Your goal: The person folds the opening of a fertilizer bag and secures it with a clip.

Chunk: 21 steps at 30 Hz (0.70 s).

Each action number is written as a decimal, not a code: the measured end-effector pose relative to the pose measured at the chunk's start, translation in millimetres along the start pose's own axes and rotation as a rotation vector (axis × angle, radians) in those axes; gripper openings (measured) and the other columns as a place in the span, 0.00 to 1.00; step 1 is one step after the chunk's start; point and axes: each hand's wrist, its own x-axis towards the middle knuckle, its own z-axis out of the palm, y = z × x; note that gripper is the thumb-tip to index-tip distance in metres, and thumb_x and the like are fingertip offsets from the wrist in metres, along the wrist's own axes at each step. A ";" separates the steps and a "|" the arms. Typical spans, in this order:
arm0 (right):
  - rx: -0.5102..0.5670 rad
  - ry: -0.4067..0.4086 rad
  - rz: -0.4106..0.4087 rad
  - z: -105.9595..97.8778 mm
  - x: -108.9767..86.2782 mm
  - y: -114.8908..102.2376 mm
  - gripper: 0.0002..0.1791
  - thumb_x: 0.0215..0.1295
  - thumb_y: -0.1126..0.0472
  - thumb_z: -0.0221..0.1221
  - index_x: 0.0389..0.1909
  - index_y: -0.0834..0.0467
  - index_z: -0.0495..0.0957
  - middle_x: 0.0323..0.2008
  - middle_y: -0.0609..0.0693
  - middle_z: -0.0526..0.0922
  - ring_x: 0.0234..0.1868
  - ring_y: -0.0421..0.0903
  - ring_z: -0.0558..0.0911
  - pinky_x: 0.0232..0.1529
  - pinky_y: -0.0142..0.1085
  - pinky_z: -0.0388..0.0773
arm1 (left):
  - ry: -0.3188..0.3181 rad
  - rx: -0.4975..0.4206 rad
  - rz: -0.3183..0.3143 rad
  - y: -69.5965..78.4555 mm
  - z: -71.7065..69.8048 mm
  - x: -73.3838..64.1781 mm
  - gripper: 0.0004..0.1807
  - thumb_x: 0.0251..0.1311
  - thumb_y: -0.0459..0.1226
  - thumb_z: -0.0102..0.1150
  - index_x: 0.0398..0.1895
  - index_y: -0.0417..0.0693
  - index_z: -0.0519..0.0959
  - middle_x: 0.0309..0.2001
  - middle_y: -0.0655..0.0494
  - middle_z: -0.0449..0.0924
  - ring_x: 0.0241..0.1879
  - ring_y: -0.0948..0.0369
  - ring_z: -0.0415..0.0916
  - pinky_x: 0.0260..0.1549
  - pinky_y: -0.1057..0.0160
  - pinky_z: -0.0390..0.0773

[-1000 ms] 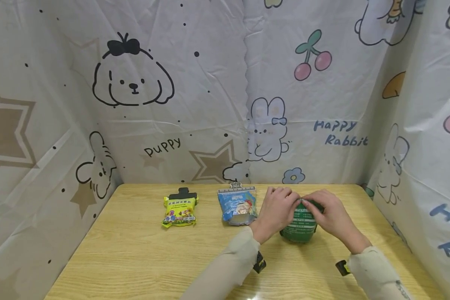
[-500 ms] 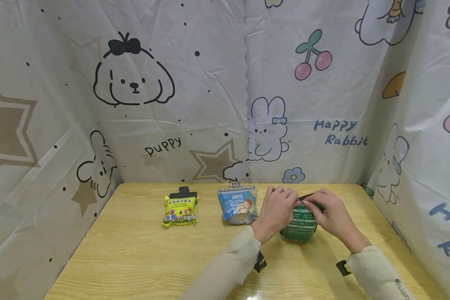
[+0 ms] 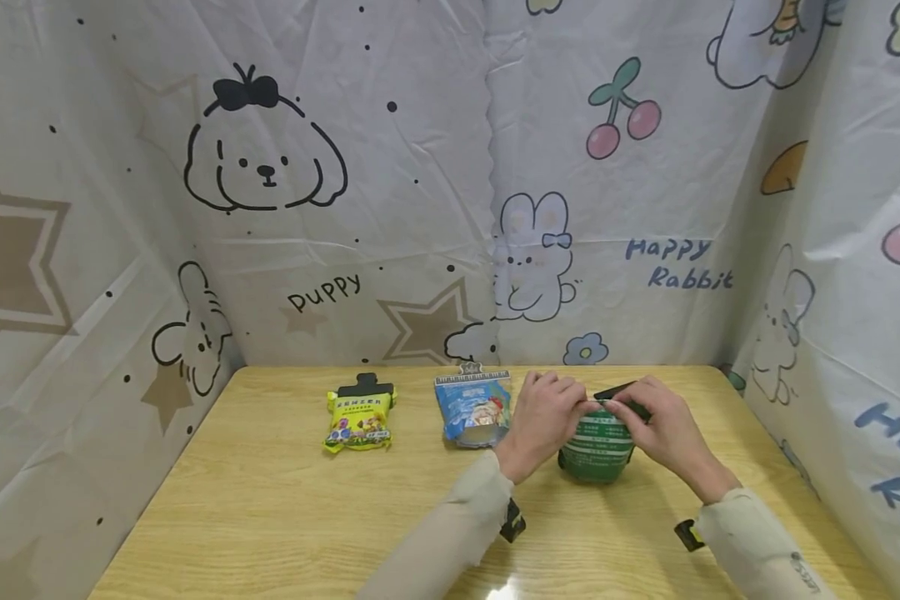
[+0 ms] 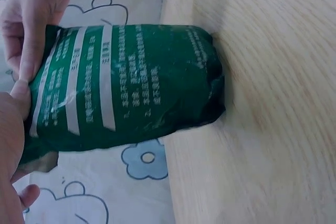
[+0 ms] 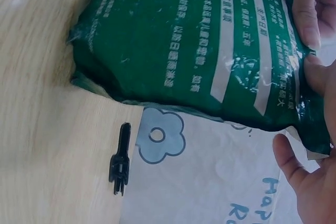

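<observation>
A plump green bag with white printed lettering stands upright at the right of the table. My left hand pinches its top edge from the left. From the other side, my right hand pinches the same edge, thumbs close together. In the left wrist view the green bag shows its folded top between the fingers and its base on the wood. Behind the bag lies a black clip, seen whole in the right wrist view and partly covered by bag and hand in the head view.
To the left stand a yellow bag topped by a black clip and a blue bag held by a silver clip. A printed curtain rises behind the wooden table and along its sides.
My left hand has shifted slightly left along the bag's top edge. More of the black clip behind the bag now shows between the hands. The other bags stay put.
</observation>
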 end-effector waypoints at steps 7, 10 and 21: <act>0.014 0.016 0.021 -1.7 -0.1 2.6 0.10 0.51 0.71 0.74 0.27 0.55 0.84 0.27 0.45 0.83 0.30 0.39 0.78 0.29 0.33 0.76 | -0.014 -0.052 0.003 -3.6 -4.3 -2.1 0.13 0.67 0.53 0.60 0.29 0.58 0.80 0.30 0.68 0.84 0.29 0.67 0.74 0.34 0.67 0.65; 0.011 0.018 0.022 -3.0 -1.5 3.4 0.10 0.50 0.70 0.75 0.26 0.55 0.85 0.26 0.45 0.83 0.29 0.39 0.78 0.28 0.33 0.76 | -0.023 -0.055 0.015 -3.4 -5.9 -3.4 0.12 0.69 0.51 0.59 0.31 0.57 0.81 0.31 0.67 0.85 0.30 0.66 0.74 0.34 0.68 0.67; 0.063 -0.038 -0.052 -13.6 -2.2 5.2 0.08 0.57 0.73 0.70 0.33 0.58 0.85 0.31 0.46 0.85 0.31 0.35 0.77 0.30 0.22 0.72 | -0.078 -0.113 0.048 -6.7 -8.6 -5.7 0.04 0.71 0.38 0.59 0.37 0.51 0.82 0.36 0.62 0.85 0.38 0.66 0.81 0.42 0.70 0.80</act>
